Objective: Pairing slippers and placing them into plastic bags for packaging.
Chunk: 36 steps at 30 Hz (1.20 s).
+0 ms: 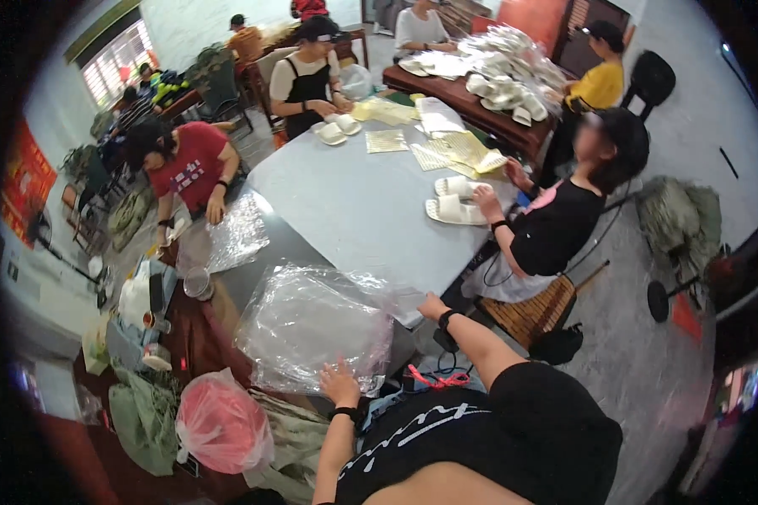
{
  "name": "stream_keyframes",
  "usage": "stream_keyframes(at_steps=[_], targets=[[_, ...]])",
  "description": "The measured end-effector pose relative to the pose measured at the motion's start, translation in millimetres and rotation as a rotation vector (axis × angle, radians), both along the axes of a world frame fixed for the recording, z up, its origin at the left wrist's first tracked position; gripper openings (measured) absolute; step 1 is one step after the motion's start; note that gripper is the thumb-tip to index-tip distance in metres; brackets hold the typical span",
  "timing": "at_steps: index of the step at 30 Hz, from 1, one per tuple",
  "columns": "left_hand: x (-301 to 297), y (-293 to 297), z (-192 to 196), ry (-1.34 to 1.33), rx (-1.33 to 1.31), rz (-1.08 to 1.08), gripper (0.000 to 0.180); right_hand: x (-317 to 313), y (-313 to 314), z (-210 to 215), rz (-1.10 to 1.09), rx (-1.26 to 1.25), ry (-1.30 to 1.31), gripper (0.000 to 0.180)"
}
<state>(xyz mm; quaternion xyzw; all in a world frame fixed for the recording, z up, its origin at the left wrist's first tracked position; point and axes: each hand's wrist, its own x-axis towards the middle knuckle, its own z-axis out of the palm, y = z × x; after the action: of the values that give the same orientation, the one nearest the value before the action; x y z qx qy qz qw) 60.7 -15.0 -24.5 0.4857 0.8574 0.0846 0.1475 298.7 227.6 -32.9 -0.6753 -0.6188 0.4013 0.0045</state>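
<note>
A stack of clear plastic bags lies on the near end of the table. My left hand rests on the near edge of the stack, its fingers spread flat. At the table's near right edge, my right hand is closed on the corner of a clear plastic bag drawn out to the right of the stack; its fingertips are partly hidden. White slippers lie farther up the table, beside a co-worker's hands.
Co-workers sit around the grey-white table. Yellowish sheets and another pair of white slippers lie at its far side. A slipper heap covers a brown table behind. A red-filled plastic bag sits at my left.
</note>
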Motion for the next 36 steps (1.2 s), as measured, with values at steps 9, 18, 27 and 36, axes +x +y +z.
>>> stream_keyframes(at_steps=[9, 18, 27, 36], targets=[[7, 9, 8, 0.089, -0.213, -0.065, 0.065, -2, 18, 4, 0.122, 0.023, 0.048, 0.052], [5, 10, 12, 0.055, -0.234, 0.118, 0.063, 0, 60, -30, 0.311, -0.096, 0.016, 0.059], [26, 26, 14, 0.102, -0.229, 0.168, 0.063, 9, 91, 20, 0.083, 0.268, 0.284, 0.050], [41, 35, 25, -0.018, -0.199, 0.281, 0.055, -65, 106, 3, 0.271, 0.161, 0.509, 0.066]])
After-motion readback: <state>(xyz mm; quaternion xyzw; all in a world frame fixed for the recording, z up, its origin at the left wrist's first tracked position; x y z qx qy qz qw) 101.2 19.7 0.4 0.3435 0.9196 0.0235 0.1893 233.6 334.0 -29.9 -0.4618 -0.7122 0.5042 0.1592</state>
